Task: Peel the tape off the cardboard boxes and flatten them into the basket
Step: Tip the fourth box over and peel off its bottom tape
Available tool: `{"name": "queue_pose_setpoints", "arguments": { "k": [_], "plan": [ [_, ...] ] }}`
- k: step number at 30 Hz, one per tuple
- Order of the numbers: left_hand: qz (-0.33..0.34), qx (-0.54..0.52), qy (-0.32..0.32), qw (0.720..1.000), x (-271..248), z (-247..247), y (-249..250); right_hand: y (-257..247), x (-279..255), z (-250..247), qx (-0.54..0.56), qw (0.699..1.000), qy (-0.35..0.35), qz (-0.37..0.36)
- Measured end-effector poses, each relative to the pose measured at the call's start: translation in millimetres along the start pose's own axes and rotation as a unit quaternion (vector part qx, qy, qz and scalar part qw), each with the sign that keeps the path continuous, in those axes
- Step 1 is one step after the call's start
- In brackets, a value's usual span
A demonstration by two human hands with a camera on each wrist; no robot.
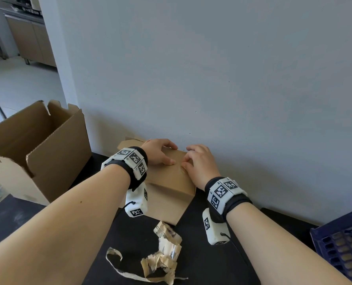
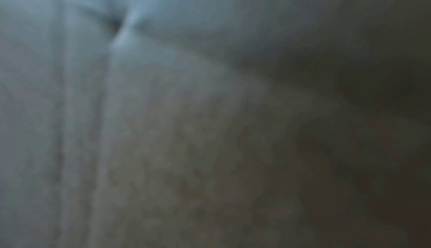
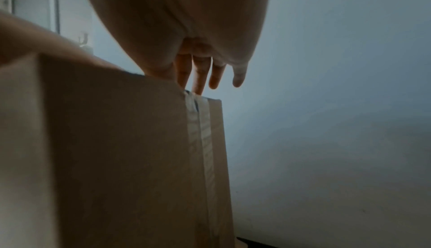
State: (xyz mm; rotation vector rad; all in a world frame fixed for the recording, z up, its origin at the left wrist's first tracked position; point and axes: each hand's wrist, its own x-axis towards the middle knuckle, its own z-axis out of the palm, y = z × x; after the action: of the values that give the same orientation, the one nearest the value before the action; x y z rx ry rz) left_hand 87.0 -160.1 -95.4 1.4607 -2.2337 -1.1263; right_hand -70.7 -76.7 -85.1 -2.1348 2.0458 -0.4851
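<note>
On the small box (image 1: 171,177), left hand (image 1: 158,154) grips the far edge; right hand (image 1: 199,164) picks at tape (image 3: 200,132), nothing yet pinched. Next: lift an end.

Left forearm: bare, entered from lower left of the head view and ran up toward centre; black wrist strap carried white marker blocks. Left hand (image 1: 158,152): lay palm-down at frame centre, fingers curled over a far edge, thumb extended rightward. Right forearm: bare, entered from lower right, same strap and blocks. Right hand (image 1: 197,164): just right of the left, fingers bent, tips pressed downward. Left wrist view: blurred, unreadable.
</note>
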Motion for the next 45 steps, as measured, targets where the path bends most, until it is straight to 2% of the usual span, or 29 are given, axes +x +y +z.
{"name": "queue_pose_setpoints", "arguments": {
  "k": [2, 9, 11, 13, 15, 18, 23, 25, 27, 29, 31, 32, 36, 39, 41, 45],
  "plan": [
    [0.001, -0.001, 0.001, 1.000, 0, 1, 1, 1, 0, -2, -0.003, 1.000, -0.021, 0.005],
    [0.007, 0.010, 0.007, 1.000, 3, 3, 1, 5, -3, -25, 0.103, 0.984, -0.133, 0.053],
    [0.002, 0.012, 0.004, 1.000, 4, 3, 1, 5, -7, -30, 0.172, 0.975, -0.115, 0.075],
    [0.000, 0.013, 0.007, 1.000, 4, 2, -1, 4, -12, -32, 0.238, 0.965, -0.070, 0.087],
    [-0.001, 0.011, 0.009, 1.000, 5, 1, -4, 2, -15, -32, 0.262, 0.959, -0.059, 0.090],
    [0.001, 0.006, 0.008, 1.000, 5, 1, -7, -1, -16, -32, 0.259, 0.956, -0.098, 0.095],
    [0.013, 0.010, 0.014, 1.000, 7, 4, -4, -1, -9, -25, 0.213, 0.967, -0.091, 0.110],
    [0.015, 0.009, 0.014, 1.000, 8, 4, -5, 0, -6, -22, 0.179, 0.970, -0.125, 0.106],
    [0.017, 0.007, 0.015, 1.000, 8, 4, -6, 3, -7, -25, 0.173, 0.965, -0.168, 0.104],
    [0.018, 0.010, 0.020, 1.000, 8, 3, -7, 7, -8, -32, 0.232, 0.947, -0.182, 0.127],
    [0.022, 0.014, 0.021, 0.999, 9, 3, -7, 11, -11, -38, 0.305, 0.922, -0.162, 0.176],
    [0.024, 0.016, 0.019, 0.999, 9, 3, -6, 14, -12, -40, 0.310, 0.919, -0.148, 0.194],
    [0.025, 0.023, 0.013, 0.999, 8, 2, -3, 8, -15, -36, 0.197, 0.955, -0.095, 0.200],
    [0.027, 0.019, 0.011, 0.999, 9, 3, -4, -1, -15, -32, 0.163, 0.966, -0.073, 0.189],
    [0.025, 0.017, 0.015, 0.999, 9, 2, -5, -2, -14, -34, 0.188, 0.954, -0.093, 0.212],
    [0.024, 0.016, 0.015, 0.999, 9, 3, -7, 7, -17, -41, 0.338, 0.896, -0.095, 0.273]
  ]
}}
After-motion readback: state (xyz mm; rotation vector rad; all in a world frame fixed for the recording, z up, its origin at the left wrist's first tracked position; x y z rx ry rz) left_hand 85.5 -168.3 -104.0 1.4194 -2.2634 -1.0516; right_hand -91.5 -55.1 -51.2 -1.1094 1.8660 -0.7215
